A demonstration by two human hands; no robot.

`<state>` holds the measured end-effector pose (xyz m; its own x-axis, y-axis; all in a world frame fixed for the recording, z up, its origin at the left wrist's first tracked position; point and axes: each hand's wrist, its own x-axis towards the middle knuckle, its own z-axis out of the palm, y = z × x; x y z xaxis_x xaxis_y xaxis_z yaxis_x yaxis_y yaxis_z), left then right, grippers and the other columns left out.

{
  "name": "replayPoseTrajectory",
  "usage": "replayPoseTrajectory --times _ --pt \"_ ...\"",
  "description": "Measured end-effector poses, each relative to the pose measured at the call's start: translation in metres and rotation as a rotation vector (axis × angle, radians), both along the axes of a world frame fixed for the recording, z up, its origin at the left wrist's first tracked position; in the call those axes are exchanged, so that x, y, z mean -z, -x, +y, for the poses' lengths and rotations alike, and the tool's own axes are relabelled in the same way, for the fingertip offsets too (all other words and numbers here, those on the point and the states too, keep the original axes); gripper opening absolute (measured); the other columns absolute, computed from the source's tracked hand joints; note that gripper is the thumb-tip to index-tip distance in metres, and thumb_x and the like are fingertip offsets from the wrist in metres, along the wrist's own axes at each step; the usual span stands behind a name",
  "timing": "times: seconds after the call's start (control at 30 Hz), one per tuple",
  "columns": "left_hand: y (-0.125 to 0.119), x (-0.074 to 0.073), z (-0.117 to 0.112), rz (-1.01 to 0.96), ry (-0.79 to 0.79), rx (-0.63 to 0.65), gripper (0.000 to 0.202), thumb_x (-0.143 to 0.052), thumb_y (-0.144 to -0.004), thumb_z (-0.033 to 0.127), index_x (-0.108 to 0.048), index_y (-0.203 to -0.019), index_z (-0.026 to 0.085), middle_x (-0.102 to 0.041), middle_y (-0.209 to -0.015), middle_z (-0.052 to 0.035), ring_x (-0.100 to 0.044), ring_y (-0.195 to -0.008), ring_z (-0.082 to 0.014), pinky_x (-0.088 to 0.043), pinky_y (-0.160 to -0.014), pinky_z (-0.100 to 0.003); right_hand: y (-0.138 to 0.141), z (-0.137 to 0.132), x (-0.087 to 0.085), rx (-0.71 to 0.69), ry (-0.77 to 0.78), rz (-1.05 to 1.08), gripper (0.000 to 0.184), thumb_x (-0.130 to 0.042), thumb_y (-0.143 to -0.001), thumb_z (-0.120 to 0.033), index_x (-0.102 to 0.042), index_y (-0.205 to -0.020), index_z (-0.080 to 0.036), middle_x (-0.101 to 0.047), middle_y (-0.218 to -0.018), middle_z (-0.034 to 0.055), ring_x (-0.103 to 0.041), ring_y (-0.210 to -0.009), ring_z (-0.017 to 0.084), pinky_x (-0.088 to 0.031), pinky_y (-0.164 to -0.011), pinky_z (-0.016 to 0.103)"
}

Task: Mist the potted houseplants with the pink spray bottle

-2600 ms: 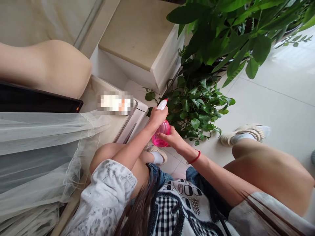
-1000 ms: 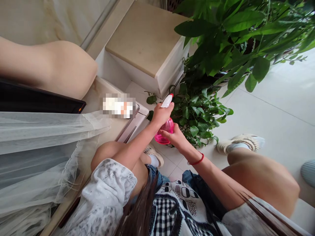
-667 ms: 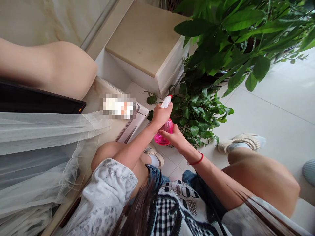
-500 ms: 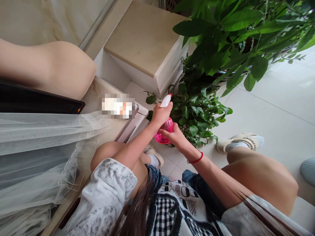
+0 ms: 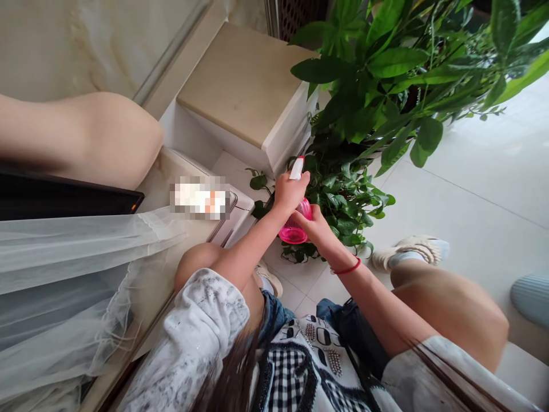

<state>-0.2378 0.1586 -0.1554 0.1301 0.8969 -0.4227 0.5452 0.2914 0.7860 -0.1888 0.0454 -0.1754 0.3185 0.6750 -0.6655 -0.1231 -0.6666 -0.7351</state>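
A pink see-through spray bottle [image 5: 293, 234] with a white spray head [image 5: 297, 168] and a red nozzle is between my hands, tilted. My left hand [image 5: 290, 190] is wrapped round its neck, just under the head. Lower down, my right hand [image 5: 318, 224] grips the side of the round body; its thumb lies across the front. Past the nozzle are the green leaves of a trailing plant [image 5: 343, 200], close to the bottle. Most of the trigger is hidden by my left fingers.
A larger broad-leaved plant [image 5: 394, 63] spreads over the upper right. To the left stand a beige-topped cabinet [image 5: 240, 80], a ledge with a blurred-out object [image 5: 201, 198], and a sheer white curtain [image 5: 77, 246]. My knees flank my arms above the tiled floor [image 5: 463, 189].
Both hands and the spray bottle have shifted a little to the right, and the bottle stands somewhat more upright. The surroundings have slid slightly left and down in view.
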Motion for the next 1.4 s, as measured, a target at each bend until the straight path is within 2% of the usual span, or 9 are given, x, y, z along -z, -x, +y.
replayPoseTrajectory --times 0.2,0.47,0.67,0.9,1.13,1.27,1.4 --pt "-0.004 0.015 0.009 0.013 0.0 0.056 0.04 -0.06 -0.094 0.042 -0.059 -0.06 0.02 -0.064 -0.061 -0.0027 -0.059 -0.06 -0.0148 -0.044 -0.062 -0.026 0.001 0.006 0.003 0.005 0.039 0.008 0.06 -0.075 -0.068 -0.064 -0.048 -0.104 -0.024 -0.069 -0.105 0.0084 -0.068 -0.1 0.029 -0.055 -0.088 0.044" --pt "-0.008 0.016 0.013 -0.032 0.018 0.033 0.037 -0.066 -0.09 0.036 -0.06 -0.059 0.018 -0.059 -0.056 -0.0009 -0.057 -0.059 -0.0137 -0.041 -0.062 -0.026 -0.001 0.007 0.002 -0.014 0.097 0.037 0.065 -0.074 -0.07 -0.069 -0.047 -0.109 -0.025 -0.069 -0.104 0.0085 -0.069 -0.104 0.03 -0.056 -0.087 0.043" --pt "-0.014 0.024 0.011 -0.055 0.041 0.005 0.038 -0.062 -0.094 0.039 -0.06 -0.062 0.019 -0.058 -0.057 -0.0007 -0.055 -0.057 -0.0129 -0.04 -0.059 -0.026 -0.008 0.006 0.0 -0.003 0.074 -0.015 0.061 -0.075 -0.072 -0.065 -0.046 -0.107 -0.025 -0.07 -0.109 0.0093 -0.069 -0.107 0.031 -0.054 -0.095 0.045" --pt "-0.016 0.022 0.011 -0.086 0.046 -0.001 0.032 -0.064 -0.093 0.034 -0.061 -0.065 0.019 -0.056 -0.056 0.0011 -0.056 -0.059 -0.012 -0.042 -0.062 -0.025 -0.009 0.008 -0.009 0.0 0.105 -0.017 0.059 -0.073 -0.073 -0.063 -0.046 -0.107 -0.024 -0.07 -0.11 0.011 -0.068 -0.107 0.031 -0.053 -0.095 0.045" --pt "-0.015 0.026 0.008 -0.101 0.063 -0.019 0.038 -0.062 -0.095 0.035 -0.057 -0.061 0.02 -0.054 -0.054 0.0012 -0.055 -0.056 -0.0118 -0.044 -0.061 -0.025 -0.008 0.008 -0.014 -0.031 0.142 -0.035 0.058 -0.073 -0.074 -0.063 -0.043 -0.107 -0.024 -0.069 -0.115 0.0129 -0.068 -0.108 0.032 -0.053 -0.094 0.044" --pt "-0.016 0.025 0.005 -0.111 0.053 0.042 0.035 -0.064 -0.093 0.034 -0.06 -0.062 0.019 -0.058 -0.057 0.0004 -0.057 -0.059 -0.0122 -0.046 -0.065 -0.025 -0.006 0.003 -0.013 -0.021 0.145 -0.027 0.058 -0.072 -0.076 -0.062 -0.042 -0.108 -0.024 -0.07 -0.115 0.0141 -0.068 -0.109 0.032 -0.053 -0.092 0.044" --pt "-0.016 0.019 0.0 -0.136 0.056 0.131 0.029 -0.065 -0.092 0.03 -0.064 -0.066 0.018 -0.062 -0.061 0.0 -0.06 -0.065 -0.0122 -0.047 -0.072 -0.024 -0.003 -0.006 -0.009 -0.001 0.092 -0.003 0.058 -0.073 -0.077 -0.06 -0.044 -0.113 -0.024 -0.071 -0.111 0.0131 -0.069 -0.109 0.032 -0.055 -0.09 0.043"
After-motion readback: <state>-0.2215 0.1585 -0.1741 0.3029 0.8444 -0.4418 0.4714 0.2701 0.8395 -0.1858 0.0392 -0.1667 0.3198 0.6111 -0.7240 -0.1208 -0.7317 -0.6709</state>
